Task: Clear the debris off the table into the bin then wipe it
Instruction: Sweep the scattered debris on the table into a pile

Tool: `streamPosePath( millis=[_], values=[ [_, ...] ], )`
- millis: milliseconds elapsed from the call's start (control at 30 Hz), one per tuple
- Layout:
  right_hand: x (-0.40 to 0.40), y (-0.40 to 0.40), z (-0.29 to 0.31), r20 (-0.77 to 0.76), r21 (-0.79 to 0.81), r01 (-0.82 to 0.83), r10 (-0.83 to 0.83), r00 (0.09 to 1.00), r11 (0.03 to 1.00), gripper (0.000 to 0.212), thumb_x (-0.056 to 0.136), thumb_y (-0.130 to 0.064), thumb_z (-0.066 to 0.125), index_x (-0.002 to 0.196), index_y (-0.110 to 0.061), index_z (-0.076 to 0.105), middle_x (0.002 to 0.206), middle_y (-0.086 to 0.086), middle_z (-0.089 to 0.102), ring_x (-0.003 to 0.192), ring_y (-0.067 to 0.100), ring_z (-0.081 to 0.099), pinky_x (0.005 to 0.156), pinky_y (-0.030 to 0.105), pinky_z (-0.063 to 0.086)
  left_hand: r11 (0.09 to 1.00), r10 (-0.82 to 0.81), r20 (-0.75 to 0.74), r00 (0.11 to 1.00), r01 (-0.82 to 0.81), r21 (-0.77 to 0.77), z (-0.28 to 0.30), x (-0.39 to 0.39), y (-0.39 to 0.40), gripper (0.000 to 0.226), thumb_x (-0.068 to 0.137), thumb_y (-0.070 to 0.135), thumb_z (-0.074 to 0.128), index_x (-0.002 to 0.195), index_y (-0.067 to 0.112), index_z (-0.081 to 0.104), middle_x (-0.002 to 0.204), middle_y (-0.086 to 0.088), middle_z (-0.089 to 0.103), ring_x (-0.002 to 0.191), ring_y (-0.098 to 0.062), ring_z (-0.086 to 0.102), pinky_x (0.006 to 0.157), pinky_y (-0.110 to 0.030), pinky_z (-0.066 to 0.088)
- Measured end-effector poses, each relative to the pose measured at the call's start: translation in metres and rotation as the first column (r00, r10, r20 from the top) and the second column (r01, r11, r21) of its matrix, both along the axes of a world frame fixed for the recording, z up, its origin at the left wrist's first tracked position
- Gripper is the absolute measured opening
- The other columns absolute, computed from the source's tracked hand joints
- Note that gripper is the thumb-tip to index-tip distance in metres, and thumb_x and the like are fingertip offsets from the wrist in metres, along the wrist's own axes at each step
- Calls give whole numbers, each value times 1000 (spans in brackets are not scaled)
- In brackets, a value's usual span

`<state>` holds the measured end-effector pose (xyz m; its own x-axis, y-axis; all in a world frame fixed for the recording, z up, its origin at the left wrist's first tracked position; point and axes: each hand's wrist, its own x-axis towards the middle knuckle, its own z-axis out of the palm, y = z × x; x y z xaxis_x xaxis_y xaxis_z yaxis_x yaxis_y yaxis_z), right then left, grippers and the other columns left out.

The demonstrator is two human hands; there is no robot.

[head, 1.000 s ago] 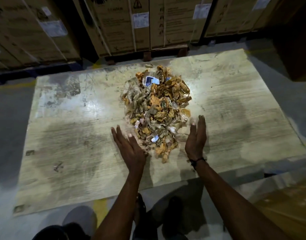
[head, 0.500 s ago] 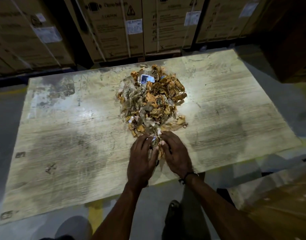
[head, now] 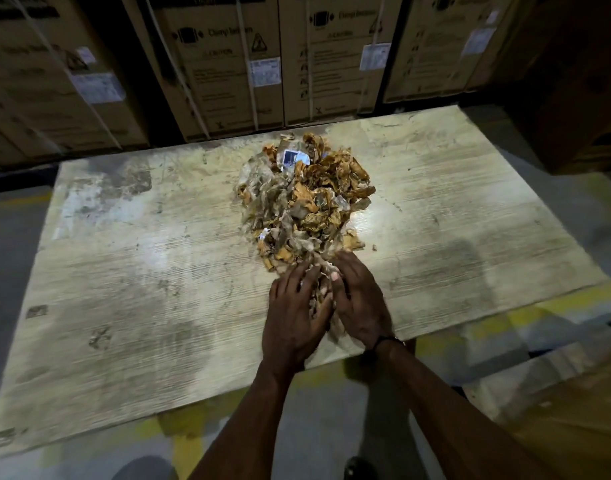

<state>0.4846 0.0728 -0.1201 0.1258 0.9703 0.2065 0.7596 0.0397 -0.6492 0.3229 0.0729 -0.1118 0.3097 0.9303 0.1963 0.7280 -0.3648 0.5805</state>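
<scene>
- Lying in a heap at the upper centre of the frame, the debris [head: 305, 199] covers the middle of the worn table [head: 124, 278].
- Left hand [head: 295, 315] and right hand [head: 361, 301] sit side by side at the pile's lower end, fingers curled round a clump of scraps between them.
- Strapped cardboard boxes [head: 227, 64] line the top of the frame.

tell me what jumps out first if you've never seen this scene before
A heap of crumpled brown and tan debris sits mid-table toward the far edge of the worn pale table, with a small blue-and-white scrap on top. At its near end the left hand and right hand close together around a clump of it. Strapped cardboard boxes line the wall behind.
</scene>
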Motion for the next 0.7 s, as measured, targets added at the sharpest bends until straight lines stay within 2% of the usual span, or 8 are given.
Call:
streamPosePath(
  millis=[100, 200, 233, 300, 367, 467, 567, 700],
  values=[
    [-2, -4, 6, -89, 40, -23, 26, 996, 999, 46, 109, -39, 37, 140, -15, 60, 144, 1, 59, 136, 14, 52, 112, 37, 45, 1000, 3, 106, 994, -4, 9, 2, 1, 0, 49, 103, 42, 59, 146, 20, 52, 152, 0, 48, 145, -22, 42, 115, -47, 38],
    [-2, -8, 12, -102, 103, -33, 44, 994, 994, 33, 107, -33, 42, 130, -16, 58, 134, 2, 51, 118, 17, 56, 95, 38, 52, 998, 54, 141, 988, -57, 12, 10, 2, -6, 52, 97, 41, 67, 142, 22, 50, 147, -6, 44, 138, -27, 44, 111, -47, 42],
    [-2, -8, 13, -98, 118, -14, 25, 995, 993, 33, 106, -33, 44, 130, -16, 57, 135, 3, 47, 120, 18, 54, 96, 38, 51, 997, 72, 130, 989, -76, 22, 12, 2, -8, 56, 95, 42, 68, 144, 23, 48, 149, -7, 41, 139, -28, 42, 112, -46, 41],
    [-2, -7, 10, -96, 123, 25, -13, 995, 992, 38, 105, -35, 45, 136, -15, 56, 147, 6, 41, 136, 20, 46, 109, 36, 46, 994, 94, 97, 991, -99, 45, 14, 3, -9, 66, 93, 44, 69, 151, 24, 43, 156, -9, 35, 147, -29, 34, 119, -45, 35],
    [-2, -6, 5, -66, 94, 27, -20, 998, 995, 47, 107, -39, 43, 147, -17, 49, 162, 5, 32, 150, 18, 33, 119, 29, 34, 993, 97, 64, 993, -101, 59, 14, 3, -8, 72, 94, 47, 66, 157, 25, 39, 165, -8, 27, 156, -27, 23, 125, -47, 25],
    [-2, -4, 0, 13, 36, -12, 11, 1000, 999, 54, 109, -44, 35, 158, -21, 40, 171, 0, 24, 158, 13, 19, 126, 27, 21, 996, 90, 4, 996, -90, 20, 9, 3, -5, 69, 97, 52, 58, 160, 31, 37, 173, -3, 16, 161, -24, 10, 129, -51, 14],
    [0, -3, 3, -22, 8, -64, 64, 998, 998, 50, 109, -40, 35, 151, -19, 50, 163, 0, 40, 152, 9, 31, 124, 28, 29, 998, 52, -21, 998, -52, -22, 4, 4, -3, 61, 100, 53, 52, 157, 31, 41, 172, -1, 23, 160, -23, 17, 128, -54, 18],
    [0, -4, 8, -118, 88, -62, 72, 990, 994, 38, 109, -29, 42, 140, -14, 57, 146, 4, 55, 136, 10, 48, 113, 28, 42, 998, 45, 38, 998, -47, 51, 5, 2, -3, 55, 99, 44, 59, 148, 22, 50, 159, -6, 41, 150, -27, 33, 122, -52, 27]
  ],
)
